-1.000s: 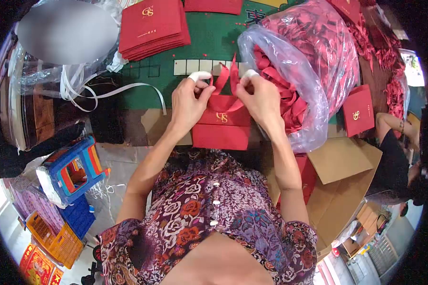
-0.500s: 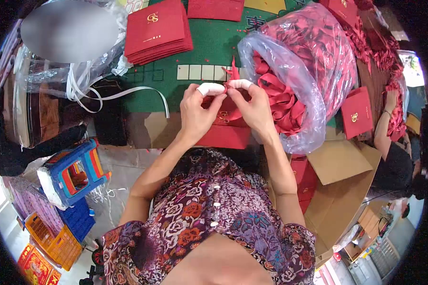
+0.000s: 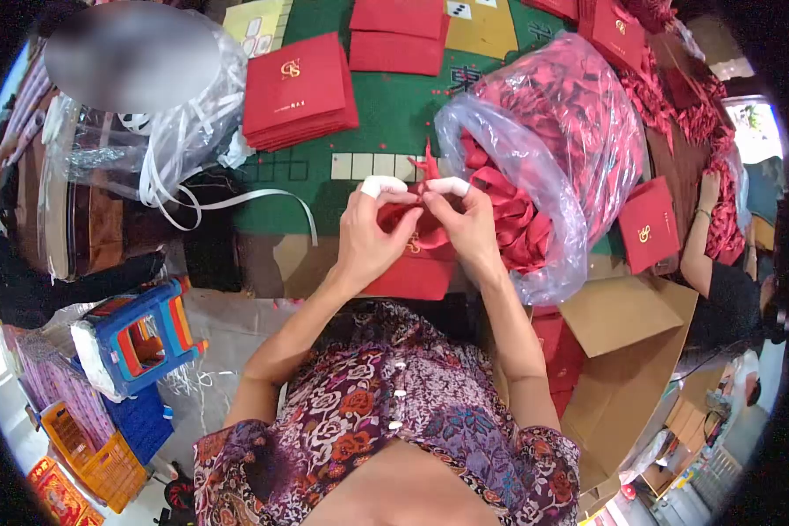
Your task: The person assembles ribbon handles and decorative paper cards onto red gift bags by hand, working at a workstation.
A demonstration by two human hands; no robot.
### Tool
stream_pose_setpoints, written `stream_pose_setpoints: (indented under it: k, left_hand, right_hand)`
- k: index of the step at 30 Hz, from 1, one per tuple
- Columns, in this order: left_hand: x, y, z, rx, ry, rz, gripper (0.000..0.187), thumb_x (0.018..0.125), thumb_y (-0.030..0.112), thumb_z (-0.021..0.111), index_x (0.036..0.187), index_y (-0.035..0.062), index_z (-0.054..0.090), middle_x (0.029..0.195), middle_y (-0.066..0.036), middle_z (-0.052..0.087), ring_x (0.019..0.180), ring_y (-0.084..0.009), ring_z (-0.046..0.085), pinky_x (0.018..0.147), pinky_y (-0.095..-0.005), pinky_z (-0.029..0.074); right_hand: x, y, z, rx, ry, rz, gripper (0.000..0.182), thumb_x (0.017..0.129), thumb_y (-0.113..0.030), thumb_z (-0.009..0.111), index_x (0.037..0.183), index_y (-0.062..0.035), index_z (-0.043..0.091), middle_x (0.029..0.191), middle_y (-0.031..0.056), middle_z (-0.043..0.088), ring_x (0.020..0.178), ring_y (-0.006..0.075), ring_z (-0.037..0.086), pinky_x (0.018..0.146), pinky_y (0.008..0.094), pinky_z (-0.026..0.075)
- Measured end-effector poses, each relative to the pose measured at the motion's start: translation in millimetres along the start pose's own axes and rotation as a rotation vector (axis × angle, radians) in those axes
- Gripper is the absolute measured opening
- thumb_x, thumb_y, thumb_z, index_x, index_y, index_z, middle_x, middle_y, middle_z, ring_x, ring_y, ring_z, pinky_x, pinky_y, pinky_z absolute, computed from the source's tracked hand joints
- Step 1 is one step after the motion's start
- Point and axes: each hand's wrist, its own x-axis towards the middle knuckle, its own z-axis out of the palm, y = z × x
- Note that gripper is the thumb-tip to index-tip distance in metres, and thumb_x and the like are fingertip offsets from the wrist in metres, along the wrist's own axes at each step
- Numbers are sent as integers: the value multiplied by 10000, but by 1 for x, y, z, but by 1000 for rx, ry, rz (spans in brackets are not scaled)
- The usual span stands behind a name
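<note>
My left hand [image 3: 373, 226] and my right hand [image 3: 466, 226] meet above the table's near edge, fingertips pinching a red ribbon [image 3: 429, 167]. White wraps cover a finger on each hand. One ribbon end points up past the fingers; a loop hangs between the hands. Under them lies a red pouch [image 3: 408, 279] with gold print, partly hidden by the hands. Just right of my right hand, an open clear plastic bag [image 3: 579, 131] holds many red ribbons.
Stacked red pouches [image 3: 298, 92] lie at the back left, more [image 3: 397, 39] at the back centre. White ribbon [image 3: 272, 193] trails at left. A single pouch [image 3: 649, 225] sits at right, above an open cardboard box [image 3: 627, 377]. Another person's arm [image 3: 700, 232] reaches in at far right.
The view has shifted, so the table and its items appear lower. My hands remain together on the ribbon, with the fingers slightly rearranged and a red loop more visible between them.
</note>
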Motion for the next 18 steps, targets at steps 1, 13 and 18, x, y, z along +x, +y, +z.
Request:
stream_pose_setpoints:
  k: [1,13,18]
  left_hand:
    - [1,0,-4,-50,9,18,389,796,142,786,1113,16,600,1061,-136,646,962,-304,627,923,-405,448]
    - [-30,6,-47,-68,-257,-148,644,838,143,769,1348,-19,409,1113,-234,680,1069,-343,678,886,-415,527]
    - [-35,14,-57,24,-283,-78,641,862,142,735,1364,-29,376,1088,-247,681,1036,-399,673,878,-433,522]
  right_hand:
    - [1,2,1,-1,-2,-10,147,950,-92,650,1050,3,703,1007,21,714,916,67,622,842,247,496]
    - [47,-37,3,24,69,-29,232,961,-224,663,1023,-7,720,845,-43,664,780,43,572,730,220,459]
    - [74,-36,-4,212,45,-120,229,963,-206,654,1021,2,730,903,-31,696,804,46,590,760,222,468]
